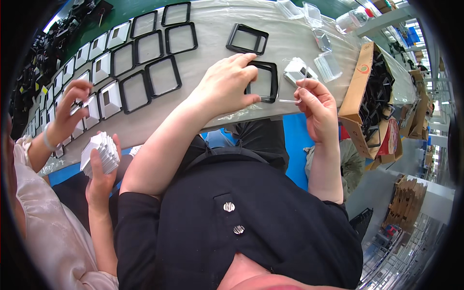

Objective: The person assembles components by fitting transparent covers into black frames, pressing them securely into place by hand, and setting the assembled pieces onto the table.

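My left hand [228, 83] grips the left side of a black rectangular frame [274, 83], thumb at its near corner and fingers toward its far edge; the hand hides that side. Just right of it, my right hand [316, 104] pinches a clear plastic panel [290, 101] between thumb and fingers, its thin edge toward the frame. Another black frame [247, 39], apparently doubled with a second one, lies beyond my left hand. Behind the panel are a white stack of parts [298, 70] and a pile of clear panels [328, 66].
Rows of black frames [164, 76] and white pieces [110, 100] cover the table's left. A co-worker's hand [99, 181] holds stacked white pieces [101, 153]; their other hand [67, 108] reaches over the rows. An open cardboard box [358, 87] of black frames stands right.
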Action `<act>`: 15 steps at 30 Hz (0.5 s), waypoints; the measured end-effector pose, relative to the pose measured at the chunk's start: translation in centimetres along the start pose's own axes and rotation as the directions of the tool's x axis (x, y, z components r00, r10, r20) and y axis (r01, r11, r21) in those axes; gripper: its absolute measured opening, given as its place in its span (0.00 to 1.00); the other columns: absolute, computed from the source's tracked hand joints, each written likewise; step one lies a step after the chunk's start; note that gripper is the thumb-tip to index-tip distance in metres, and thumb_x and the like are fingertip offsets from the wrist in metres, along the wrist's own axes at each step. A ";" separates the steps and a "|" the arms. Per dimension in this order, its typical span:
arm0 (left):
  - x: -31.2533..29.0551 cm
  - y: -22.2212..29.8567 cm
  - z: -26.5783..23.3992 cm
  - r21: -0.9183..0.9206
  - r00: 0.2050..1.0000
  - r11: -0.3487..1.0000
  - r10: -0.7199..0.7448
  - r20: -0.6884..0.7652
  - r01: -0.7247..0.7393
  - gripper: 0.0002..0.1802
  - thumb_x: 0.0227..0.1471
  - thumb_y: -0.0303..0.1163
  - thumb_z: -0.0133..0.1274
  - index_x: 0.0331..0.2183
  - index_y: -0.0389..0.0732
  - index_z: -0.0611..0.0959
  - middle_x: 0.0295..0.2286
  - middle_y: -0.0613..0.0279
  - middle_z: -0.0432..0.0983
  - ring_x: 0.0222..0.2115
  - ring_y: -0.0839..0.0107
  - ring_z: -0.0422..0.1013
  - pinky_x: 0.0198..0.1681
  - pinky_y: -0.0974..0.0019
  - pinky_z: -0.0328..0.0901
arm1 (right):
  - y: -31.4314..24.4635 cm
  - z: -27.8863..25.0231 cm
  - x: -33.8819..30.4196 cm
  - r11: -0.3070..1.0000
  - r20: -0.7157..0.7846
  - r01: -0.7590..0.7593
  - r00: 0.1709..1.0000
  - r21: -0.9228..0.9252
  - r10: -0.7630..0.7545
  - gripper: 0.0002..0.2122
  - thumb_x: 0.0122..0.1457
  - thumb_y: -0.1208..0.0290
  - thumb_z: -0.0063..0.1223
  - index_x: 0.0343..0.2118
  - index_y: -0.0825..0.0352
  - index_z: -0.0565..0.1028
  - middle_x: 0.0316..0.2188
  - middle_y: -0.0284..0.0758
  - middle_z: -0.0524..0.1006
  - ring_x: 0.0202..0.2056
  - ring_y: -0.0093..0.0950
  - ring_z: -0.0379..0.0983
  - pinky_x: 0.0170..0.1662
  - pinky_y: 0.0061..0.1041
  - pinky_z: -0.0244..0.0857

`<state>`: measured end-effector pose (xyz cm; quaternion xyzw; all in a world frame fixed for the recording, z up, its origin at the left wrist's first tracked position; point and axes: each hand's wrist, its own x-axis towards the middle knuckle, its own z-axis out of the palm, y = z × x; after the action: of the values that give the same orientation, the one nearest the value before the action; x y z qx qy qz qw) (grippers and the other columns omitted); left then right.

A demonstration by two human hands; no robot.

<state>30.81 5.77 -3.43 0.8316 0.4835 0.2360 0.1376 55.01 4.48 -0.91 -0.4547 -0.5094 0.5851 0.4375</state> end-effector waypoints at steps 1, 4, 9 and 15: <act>0.0 -0.1 0.0 -0.055 0.999 0.998 -0.034 0.025 0.035 0.21 0.42 0.40 0.66 0.38 0.40 0.81 0.58 0.52 0.65 0.56 0.53 0.65 0.58 0.57 0.62 | 0.3 0.0 -0.3 0.997 -0.030 -0.040 0.999 0.070 0.042 0.10 0.60 0.75 0.55 0.43 0.69 0.77 0.30 0.29 0.76 0.30 0.15 0.70 0.33 0.14 0.60; 0.0 0.0 0.2 -0.144 0.997 0.988 -0.066 -0.026 0.062 0.25 0.41 0.38 0.66 0.41 0.40 0.78 0.54 0.53 0.69 0.54 0.53 0.67 0.56 0.57 0.63 | 1.1 -0.5 -0.2 0.988 -0.040 -0.079 0.996 0.136 0.085 0.10 0.59 0.76 0.56 0.43 0.68 0.77 0.29 0.28 0.76 0.29 0.14 0.70 0.32 0.14 0.59; -1.8 1.7 -1.1 -0.182 0.946 0.983 -0.032 -0.323 -0.029 0.44 0.36 0.32 0.68 0.56 0.40 0.67 0.51 0.51 0.71 0.53 0.55 0.69 0.55 0.57 0.64 | 0.0 1.4 0.8 0.999 0.015 -0.019 1.000 0.043 0.018 0.13 0.58 0.76 0.56 0.47 0.69 0.73 0.27 0.27 0.74 0.28 0.14 0.69 0.31 0.14 0.61; -5.8 2.2 -2.7 -0.307 0.903 0.947 -0.049 -0.428 -0.094 0.53 0.30 0.27 0.70 0.59 0.37 0.62 0.53 0.51 0.66 0.53 0.53 0.67 0.56 0.56 0.63 | -0.7 5.8 0.8 0.967 0.187 0.170 0.973 -0.191 -0.135 0.22 0.57 0.77 0.57 0.54 0.69 0.63 0.29 0.29 0.72 0.28 0.13 0.69 0.32 0.13 0.63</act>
<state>28.57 -0.32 -1.59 0.7312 0.4473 0.4902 0.1579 49.19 4.13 0.09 -0.4046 -0.6367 0.5308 0.3863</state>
